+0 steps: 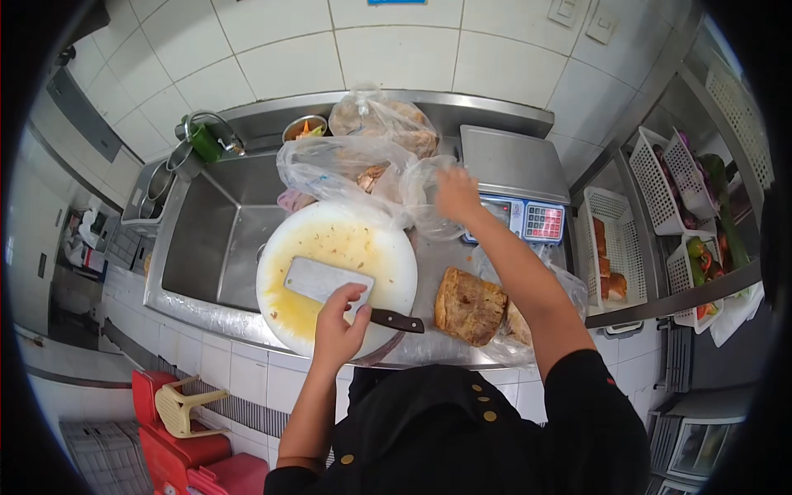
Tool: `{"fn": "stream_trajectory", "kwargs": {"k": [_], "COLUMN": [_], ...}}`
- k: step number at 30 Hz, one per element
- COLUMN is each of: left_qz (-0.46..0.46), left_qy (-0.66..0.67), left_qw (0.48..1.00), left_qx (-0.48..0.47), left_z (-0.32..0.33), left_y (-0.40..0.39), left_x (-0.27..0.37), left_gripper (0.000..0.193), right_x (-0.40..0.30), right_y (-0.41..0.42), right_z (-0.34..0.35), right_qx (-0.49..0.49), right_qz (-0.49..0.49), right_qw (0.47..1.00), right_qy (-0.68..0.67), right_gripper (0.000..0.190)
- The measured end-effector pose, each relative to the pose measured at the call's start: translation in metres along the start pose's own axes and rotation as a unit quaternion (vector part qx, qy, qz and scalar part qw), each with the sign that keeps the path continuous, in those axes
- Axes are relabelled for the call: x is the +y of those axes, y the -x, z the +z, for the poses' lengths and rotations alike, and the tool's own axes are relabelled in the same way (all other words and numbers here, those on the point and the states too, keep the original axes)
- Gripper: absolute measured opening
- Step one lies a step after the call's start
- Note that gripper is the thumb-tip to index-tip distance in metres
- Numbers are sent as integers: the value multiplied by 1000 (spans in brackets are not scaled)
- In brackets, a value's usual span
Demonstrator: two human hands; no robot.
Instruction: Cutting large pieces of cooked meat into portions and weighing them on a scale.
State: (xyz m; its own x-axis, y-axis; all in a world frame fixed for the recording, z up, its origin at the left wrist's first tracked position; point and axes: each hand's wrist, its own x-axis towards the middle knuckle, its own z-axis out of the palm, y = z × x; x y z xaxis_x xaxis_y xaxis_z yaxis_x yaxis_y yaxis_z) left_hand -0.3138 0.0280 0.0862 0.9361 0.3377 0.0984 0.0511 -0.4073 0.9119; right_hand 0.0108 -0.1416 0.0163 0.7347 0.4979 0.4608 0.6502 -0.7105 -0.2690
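Note:
A metal cleaver with a dark wooden handle (398, 320) lies on a round white chopping block (278, 241), its blade pointing left. My left hand (344, 315) is over the lower right of the blade, fingers curled; whether it touches the metal I cannot tell. Further up and right, my right hand (456, 193), blurred, is at the edge of a clear plastic bag (427, 185), left of the scale; its grip is not clear. Another clear bag (334, 164) holding browned meat pieces (370, 178) lies behind the block. One large browned slab of meat (469, 306) rests on the steel counter.
An electronic scale (513, 161) stands at the back right, a steel sink (210, 247) at the left. Behind the bags are a filled bag (396, 120) and a metal bowl of vegetables (304, 129). Shelves with white baskets (628, 247) stand at the right. Bagged meat (518, 325) lies beside the slab.

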Motion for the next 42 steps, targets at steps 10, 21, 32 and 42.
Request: {"fn": "stream_trajectory", "kwargs": {"k": [10, 21, 32, 42], "left_qz": [6, -524, -417, -166], "left_qy": [44, 368, 610, 793], "left_qw": [995, 742, 674, 584], "left_qx": [-93, -201, -2, -56], "left_z": [4, 188, 180, 45], "left_y": [46, 26, -5, -17], "left_x": [23, -25, 22, 38], "left_gripper": [34, 53, 61, 92], "right_x": [17, 56, 21, -204], "right_y": [56, 152, 153, 98], "right_z": [14, -51, -117, -248], "right_qx": [-108, -523, -342, -42], "right_qz": [94, 101, 186, -239], "right_qw": [983, 806, 830, 968], "right_qy": [-112, -258, -399, -60], "right_gripper": [41, 64, 65, 58]}}
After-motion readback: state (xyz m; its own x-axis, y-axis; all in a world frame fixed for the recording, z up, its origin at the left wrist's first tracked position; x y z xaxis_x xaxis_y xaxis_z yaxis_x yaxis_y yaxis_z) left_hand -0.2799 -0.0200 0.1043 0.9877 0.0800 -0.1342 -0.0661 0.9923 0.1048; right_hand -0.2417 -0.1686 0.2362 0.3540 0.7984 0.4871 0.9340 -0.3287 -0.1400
